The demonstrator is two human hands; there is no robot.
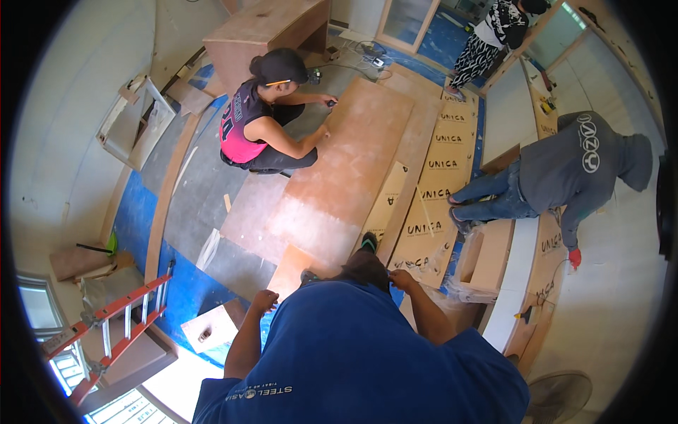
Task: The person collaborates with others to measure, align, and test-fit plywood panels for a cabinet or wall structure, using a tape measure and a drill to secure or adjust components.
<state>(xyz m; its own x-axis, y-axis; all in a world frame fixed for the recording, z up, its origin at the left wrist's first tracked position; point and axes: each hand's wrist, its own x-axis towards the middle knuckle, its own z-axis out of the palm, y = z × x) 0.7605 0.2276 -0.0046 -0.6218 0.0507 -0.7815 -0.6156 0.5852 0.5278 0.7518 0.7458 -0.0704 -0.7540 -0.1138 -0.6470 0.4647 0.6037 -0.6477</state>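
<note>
My left hand (265, 300), fingers curled, hangs at my left side, beside the lower corner of a small light plywood piece (295, 265). Whether it touches that piece I cannot tell. Close to my right thigh is my right hand (402, 280), its fingers curled in too; anything inside either hand is hidden. Ahead of my feet lies a long reddish-brown plywood sheet (353, 152), dusted pale at its near end. A squatting co-worker (265, 120) in a pink and black sleeveless top rests one hand on its left edge and holds a small dark object in the other.
A red ladder (127, 321) leans at the left. Printed tan boards (445, 166) line the floor on the right. There another co-worker in a grey hoodie (583, 169) bends over a long low cabinet (522, 283). A third person (491, 42) stands far back. Cables (371, 56) lie beyond the sheet.
</note>
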